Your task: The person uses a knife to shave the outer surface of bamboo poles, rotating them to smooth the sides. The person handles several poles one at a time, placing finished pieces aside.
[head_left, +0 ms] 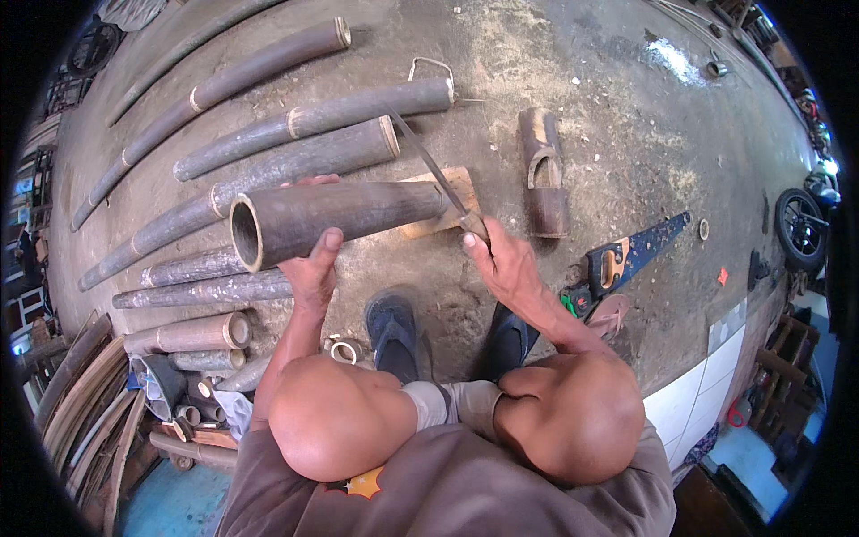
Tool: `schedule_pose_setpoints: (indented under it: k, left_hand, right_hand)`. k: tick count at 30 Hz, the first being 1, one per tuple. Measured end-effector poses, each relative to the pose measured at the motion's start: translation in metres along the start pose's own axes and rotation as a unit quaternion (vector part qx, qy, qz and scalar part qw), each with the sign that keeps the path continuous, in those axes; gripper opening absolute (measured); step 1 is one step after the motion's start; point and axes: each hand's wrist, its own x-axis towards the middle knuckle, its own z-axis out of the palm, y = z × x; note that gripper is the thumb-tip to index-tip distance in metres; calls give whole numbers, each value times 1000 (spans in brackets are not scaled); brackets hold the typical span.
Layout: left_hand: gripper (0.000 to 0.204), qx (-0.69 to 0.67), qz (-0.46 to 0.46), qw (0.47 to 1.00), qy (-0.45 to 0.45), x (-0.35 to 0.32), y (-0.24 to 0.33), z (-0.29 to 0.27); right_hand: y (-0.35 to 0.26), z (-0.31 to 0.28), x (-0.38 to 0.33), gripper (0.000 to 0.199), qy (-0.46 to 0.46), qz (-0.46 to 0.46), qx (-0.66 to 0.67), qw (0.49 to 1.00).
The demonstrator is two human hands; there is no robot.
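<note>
My left hand [315, 273] is closed around a dark bamboo tube [335, 217], its thumb on the near side and fingers behind. The tube lies nearly level, its hollow pale-rimmed end facing left. In my right hand [510, 273] is the wooden handle of a long narrow knife [428, 161], its blade slanting up and left past the tube's right end. Whether the blade touches the bamboo I cannot tell. Beneath that end a pale wooden board [467, 190] rests on the floor, partly hidden by the tube.
Several long bamboo poles [259, 76] lie at the left. A bamboo piece with a cut-out [544, 174] is right of the board. A handsaw [637, 251] lies farther right, near a sandal [610, 315]. Bamboo strips [85, 394] are stacked lower left. A wheel [799, 230] stands far right.
</note>
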Motion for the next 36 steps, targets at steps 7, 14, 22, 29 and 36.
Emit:
schedule_pose_setpoints:
  k: [7,14,22,29,36]
  left_hand:
    - [85,35,-11,999,10,-1,4,10]
    - [85,9,-15,1000,17,-3,-1,-2]
    - [92,-2,-13,1000,15,-5,-2,-8]
    - [97,0,-17,998,-64,-8,-5,-16]
    - [98,12,-37,998,-51,-19,4,-35]
  right_hand:
    - [52,32,15,40,-40,-46,-108,992]
    - [-25,-10,26,37,33,-174,38,983]
    - [25,13,15,37,-58,12,-26,998]
    - [88,35,-3,46,-41,25,-68,997]
    - [54,42,-6,40,-36,92,-70,993]
